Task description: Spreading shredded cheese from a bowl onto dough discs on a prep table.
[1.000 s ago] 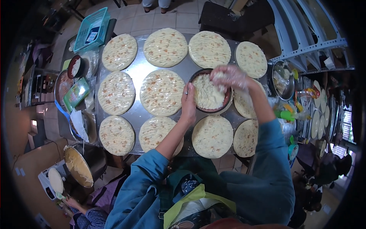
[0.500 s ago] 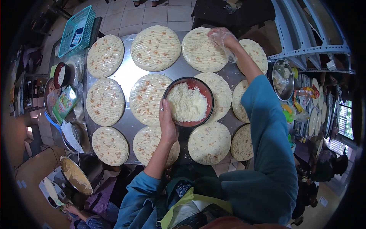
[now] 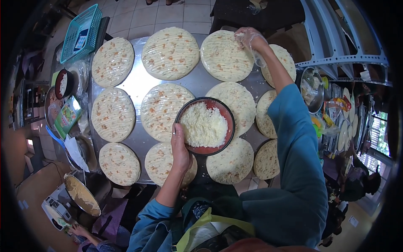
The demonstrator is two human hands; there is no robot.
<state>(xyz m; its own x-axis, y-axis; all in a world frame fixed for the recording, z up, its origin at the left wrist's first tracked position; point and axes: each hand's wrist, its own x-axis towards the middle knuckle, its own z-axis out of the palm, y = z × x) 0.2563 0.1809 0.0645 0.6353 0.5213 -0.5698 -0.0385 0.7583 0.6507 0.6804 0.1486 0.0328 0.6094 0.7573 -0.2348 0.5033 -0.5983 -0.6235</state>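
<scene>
My left hand (image 3: pixel 181 153) grips the rim and side of a round bowl (image 3: pixel 230 138), red inside with a black edge. White grated cheese (image 3: pixel 204 126) fills much of it. The bowl hangs over the middle of the table, partly covering the flat round pizzas beneath. My right hand (image 3: pixel 250 38), in a clear plastic glove, is closed at the far right edge of a round pizza (image 3: pixel 224 56), with white cheese showing at the fingertips. That pizza carries pale sauce stripes and orange bits. The pizza (image 3: pixel 235 101) nearer to me has white crumbs scattered over it.
Several more topped rounds (image 3: pixel 170 52) cover the metal table (image 3: pixel 138 80). To the left stand a turquoise basket (image 3: pixel 98 21), a smaller bowl (image 3: pixel 63 84) and a pot (image 3: pixel 84 195). A metal bowl (image 3: pixel 311 90) and blue-grey shelving (image 3: pixel 331 42) are at right. Another person's hand (image 3: pixel 79 229) shows lower left.
The bowl in my left hand has come slightly nearer to me. My right hand has shifted a little rightward along the far pizza's edge.
</scene>
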